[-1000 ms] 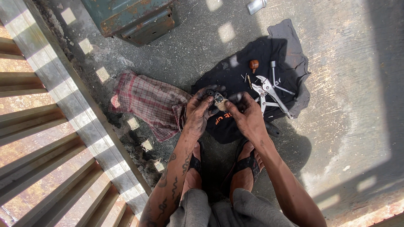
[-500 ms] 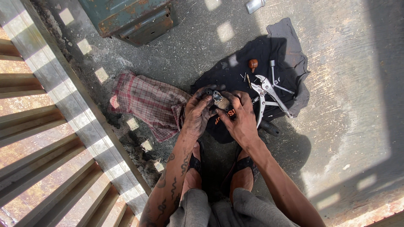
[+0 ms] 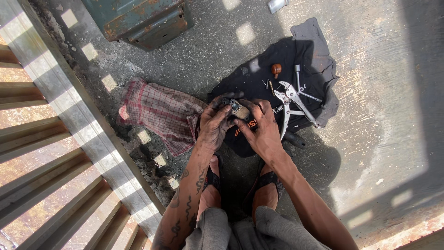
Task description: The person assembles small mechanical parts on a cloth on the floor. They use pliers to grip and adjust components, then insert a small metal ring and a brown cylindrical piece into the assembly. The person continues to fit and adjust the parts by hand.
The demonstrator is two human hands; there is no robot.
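Both hands meet over a black cloth (image 3: 259, 76) spread on the concrete floor. My left hand (image 3: 215, 125), dark with grease, grips a small grey metal part (image 3: 232, 105) from the left. My right hand (image 3: 260, 128) holds the same part from the right, fingertips pressed on it. Just right of the hands lie locking pliers (image 3: 289, 99) on the cloth, with a socket wrench (image 3: 301, 83), a small brown-handled tool (image 3: 276, 69) and a few small bits beside them. Much of the metal part is hidden by my fingers.
A red checked rag (image 3: 157, 113) lies crumpled left of the hands. A rusty green metal box (image 3: 143, 18) stands at the top. A concrete ledge with railing bars (image 3: 69, 115) runs along the left. My sandalled feet (image 3: 240, 190) are below the hands.
The right hand has shifted slightly down and left on the part; the left hand's fingers have closed further over it. The tools on the cloth have not moved.
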